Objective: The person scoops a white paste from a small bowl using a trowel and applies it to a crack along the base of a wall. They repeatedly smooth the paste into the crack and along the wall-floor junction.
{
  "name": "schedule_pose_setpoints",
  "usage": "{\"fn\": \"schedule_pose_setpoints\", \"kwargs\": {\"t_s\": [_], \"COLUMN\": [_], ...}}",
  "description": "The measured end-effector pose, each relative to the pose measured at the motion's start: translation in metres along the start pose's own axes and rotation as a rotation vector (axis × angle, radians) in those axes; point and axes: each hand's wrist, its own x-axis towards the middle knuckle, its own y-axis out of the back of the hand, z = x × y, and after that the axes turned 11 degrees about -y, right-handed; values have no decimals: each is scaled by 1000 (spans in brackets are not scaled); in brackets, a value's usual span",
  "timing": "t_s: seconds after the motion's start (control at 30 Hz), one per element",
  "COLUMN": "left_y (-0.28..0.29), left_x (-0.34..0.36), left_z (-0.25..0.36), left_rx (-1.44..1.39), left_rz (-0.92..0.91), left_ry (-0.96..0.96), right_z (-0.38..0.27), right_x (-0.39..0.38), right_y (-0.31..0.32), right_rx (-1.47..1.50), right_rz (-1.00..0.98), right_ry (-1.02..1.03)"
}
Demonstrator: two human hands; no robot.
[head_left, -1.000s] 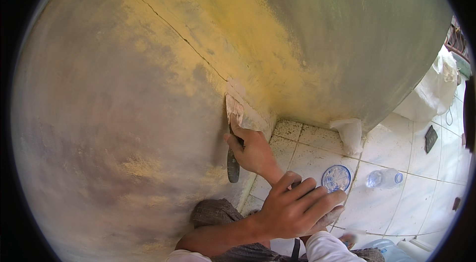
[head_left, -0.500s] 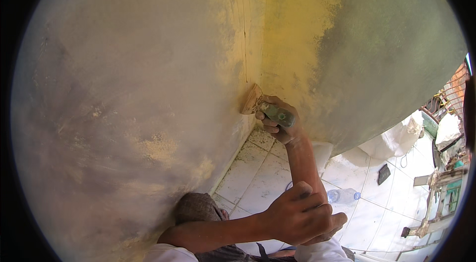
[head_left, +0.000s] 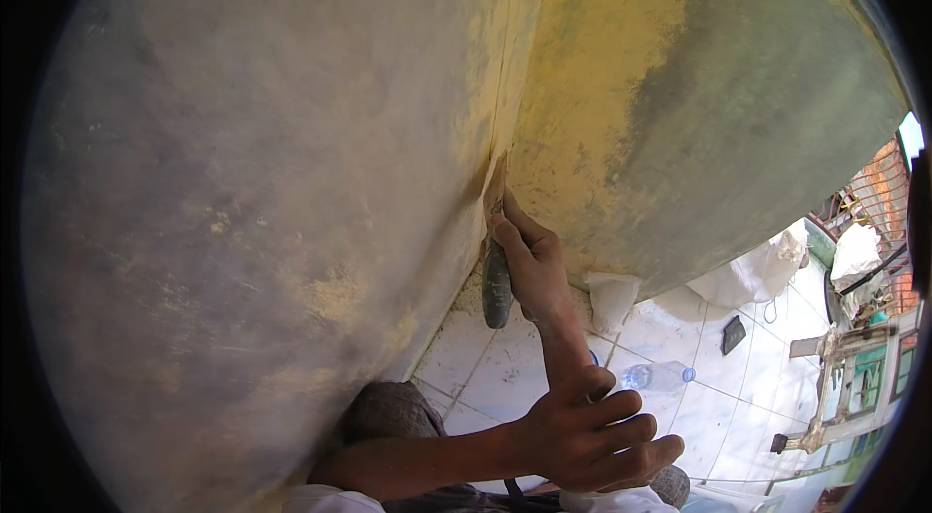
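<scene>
In my right hand (head_left: 532,261) is a scraper (head_left: 496,290) with a dark green handle, its handle end pointing down. Its blade, seen nearly edge-on, is at the inner corner where the grey left wall (head_left: 243,164) meets the yellow-patched right wall (head_left: 592,96). A thin crack line runs up the left wall beside this corner, above the blade. My left hand (head_left: 587,435) is near my right forearm, with its fingers curled. A small dark bit shows between thumb and forefinger, too hidden to name.
White floor tiles (head_left: 505,363), speckled with debris near the corner, spread below. On them lie a clear plastic bottle (head_left: 658,376) and a dark flat piece (head_left: 734,335). White sacking (head_left: 767,270) lies along the right wall's base. A paint-stained frame (head_left: 835,387) stands at the right.
The scraper has turned from slanting with its blade face visible to nearly upright and edge-on. My right hand has rotated with it at the corner. My left hand stays curled.
</scene>
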Motion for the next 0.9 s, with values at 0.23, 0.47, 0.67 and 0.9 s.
{"fn": "schedule_pose_setpoints", "kwargs": {"t_s": [0.23,0.47,0.67,0.9], "left_y": [2,13,8,13], "left_x": [3,8,15,15], "left_z": [3,-1,0,-1], "left_rx": [-26,6,-39,-47], "left_rz": [39,-39,39,47], "left_ry": [18,22,19,14], "right_z": [16,23,-30,-58], "right_x": [-3,5,36,17], "right_y": [-31,3,48,59], "right_rx": [-246,294,677,584], "right_rz": [67,-40,-381,-477], "right_ry": [46,-285,-310,-129]}}
